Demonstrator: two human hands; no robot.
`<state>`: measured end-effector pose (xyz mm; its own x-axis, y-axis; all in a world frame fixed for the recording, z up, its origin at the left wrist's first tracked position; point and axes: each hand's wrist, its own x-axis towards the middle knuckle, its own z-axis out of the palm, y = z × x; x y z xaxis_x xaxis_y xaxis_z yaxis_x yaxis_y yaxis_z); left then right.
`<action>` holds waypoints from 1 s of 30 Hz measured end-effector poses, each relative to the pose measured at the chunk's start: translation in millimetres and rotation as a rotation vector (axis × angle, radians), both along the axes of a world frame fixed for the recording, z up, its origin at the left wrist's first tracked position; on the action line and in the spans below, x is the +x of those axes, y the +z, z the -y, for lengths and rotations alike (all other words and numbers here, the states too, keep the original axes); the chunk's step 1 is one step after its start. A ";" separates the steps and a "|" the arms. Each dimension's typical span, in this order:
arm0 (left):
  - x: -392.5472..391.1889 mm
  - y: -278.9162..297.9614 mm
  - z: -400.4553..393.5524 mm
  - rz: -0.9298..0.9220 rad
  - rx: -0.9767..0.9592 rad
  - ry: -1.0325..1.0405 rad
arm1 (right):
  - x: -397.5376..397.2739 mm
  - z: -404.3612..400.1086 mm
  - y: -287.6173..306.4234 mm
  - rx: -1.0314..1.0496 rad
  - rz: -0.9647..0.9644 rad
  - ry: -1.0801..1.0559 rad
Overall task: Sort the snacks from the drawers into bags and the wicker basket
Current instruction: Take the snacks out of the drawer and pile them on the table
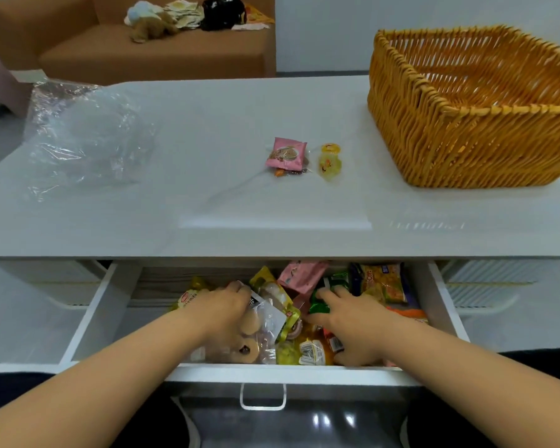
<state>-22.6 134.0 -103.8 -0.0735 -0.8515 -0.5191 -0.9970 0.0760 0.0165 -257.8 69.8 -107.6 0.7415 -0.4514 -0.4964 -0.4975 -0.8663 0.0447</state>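
An open white drawer (94, 305) under the table holds several mixed snack packets. My left hand (222, 307) reaches into its middle, fingers curled on a clear packet of round biscuits (262, 321). My right hand (346, 318) is beside it, fingertips closed on a small green packet (319, 305). On the tabletop lie a pink snack packet (286, 155) and a yellow jelly cup (329, 161). An orange wicker basket (466, 134) stands at the right, apparently empty. A clear plastic bag (81, 137) lies crumpled at the left.
The white table (207, 195) spans the view, its front edge just above the drawer. A yellow chips packet (382, 282) sits at the drawer's right. A brown sofa (156, 56) with toys and a black bag stands behind. The drawer handle (262, 397) faces me.
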 end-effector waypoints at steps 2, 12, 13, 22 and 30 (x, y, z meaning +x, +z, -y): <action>3.0 2.8 4.5 0.027 0.052 0.007 | 1.0 -2.3 -4.7 -0.013 -0.015 0.046; 15.2 60.1 10.2 -0.428 -0.153 0.155 | 1.5 1.7 -18.8 0.205 -0.035 -0.132; 15.5 65.6 9.4 -0.530 -0.181 0.206 | 2.9 0.6 -19.1 0.210 -0.037 -0.131; 21.6 70.4 8.1 -0.695 -0.289 0.259 | -8.6 9.0 -9.2 0.158 0.164 -0.075; 28.2 70.5 12.0 -0.792 -0.337 0.299 | -22.9 13.1 58.1 0.411 0.521 -0.280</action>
<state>5.6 122.0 -33.3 -0.0540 -0.9898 -0.1315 -0.6826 -0.0595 0.7284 -280.7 56.8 -49.5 0.8119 -0.5118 -0.2807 -0.5714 -0.5987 -0.5613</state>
